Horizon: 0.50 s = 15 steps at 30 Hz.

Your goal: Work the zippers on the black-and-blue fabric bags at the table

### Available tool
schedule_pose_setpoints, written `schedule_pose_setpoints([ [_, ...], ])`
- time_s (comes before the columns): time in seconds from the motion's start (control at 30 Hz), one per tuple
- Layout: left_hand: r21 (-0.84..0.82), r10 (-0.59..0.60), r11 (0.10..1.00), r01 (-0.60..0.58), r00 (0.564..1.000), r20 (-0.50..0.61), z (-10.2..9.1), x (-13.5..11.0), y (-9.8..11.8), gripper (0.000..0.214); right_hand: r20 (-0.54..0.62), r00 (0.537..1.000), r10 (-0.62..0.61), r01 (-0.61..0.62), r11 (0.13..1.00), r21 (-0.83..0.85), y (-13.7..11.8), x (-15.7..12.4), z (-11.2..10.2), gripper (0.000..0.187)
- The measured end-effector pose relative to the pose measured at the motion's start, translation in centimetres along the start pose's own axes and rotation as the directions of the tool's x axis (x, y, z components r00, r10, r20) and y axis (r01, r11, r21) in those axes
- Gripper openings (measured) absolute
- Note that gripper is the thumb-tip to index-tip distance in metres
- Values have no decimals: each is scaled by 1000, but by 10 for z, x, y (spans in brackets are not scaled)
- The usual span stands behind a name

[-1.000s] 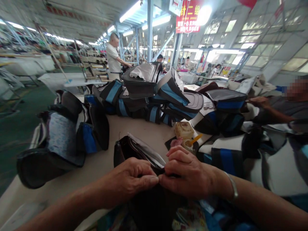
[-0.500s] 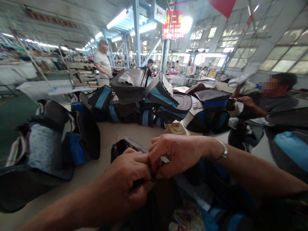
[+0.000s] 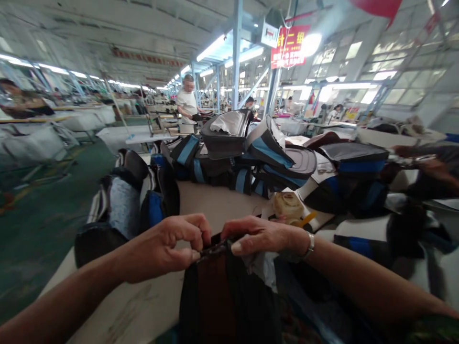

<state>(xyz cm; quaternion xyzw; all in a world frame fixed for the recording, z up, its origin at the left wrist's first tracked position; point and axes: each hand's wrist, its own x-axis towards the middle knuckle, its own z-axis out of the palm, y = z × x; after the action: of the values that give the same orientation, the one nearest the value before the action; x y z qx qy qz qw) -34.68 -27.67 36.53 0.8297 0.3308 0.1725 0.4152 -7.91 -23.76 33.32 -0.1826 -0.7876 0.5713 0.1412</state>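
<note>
A black sewn bag piece (image 3: 215,301) with a brown middle panel hangs in front of me, its upper edge raised toward the camera. My left hand (image 3: 172,246) pinches the left end of that edge between thumb and fingertips. On the same edge, a short way to the right, my right hand (image 3: 261,236) grips with the thumb in front and the fingers behind. A narrow dark strip of the edge stretches between both hands. Pale crumpled lining (image 3: 263,270) shows under my right hand. The lower part of the piece is in deep shadow.
Stacked black and blue bag parts (image 3: 229,148) line the far side of the table (image 3: 143,306). More parts (image 3: 132,200) stand at the left. A tape roll (image 3: 287,204) lies beyond my right hand. A co-worker's hand (image 3: 437,169) is at the right, and another person (image 3: 187,102) stands farther back.
My hands were close together on the dark edge and have drawn apart sideways. The brown panel now shows below them. The camera view has turned a little to the left.
</note>
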Motion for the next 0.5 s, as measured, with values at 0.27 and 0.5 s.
schedule_pose_setpoints([
  [0.27, -65, -218, 973, 223, 973, 75, -6, -15, 17, 23, -128, 977, -172, 157, 981, -117, -11, 8, 18, 29],
  [0.5, -295, -225, 928, 226, 974, 36, 20, -5, 15, 29, -192, 961, -197, 135, 946, -296, -26, 2, 23, 25],
])
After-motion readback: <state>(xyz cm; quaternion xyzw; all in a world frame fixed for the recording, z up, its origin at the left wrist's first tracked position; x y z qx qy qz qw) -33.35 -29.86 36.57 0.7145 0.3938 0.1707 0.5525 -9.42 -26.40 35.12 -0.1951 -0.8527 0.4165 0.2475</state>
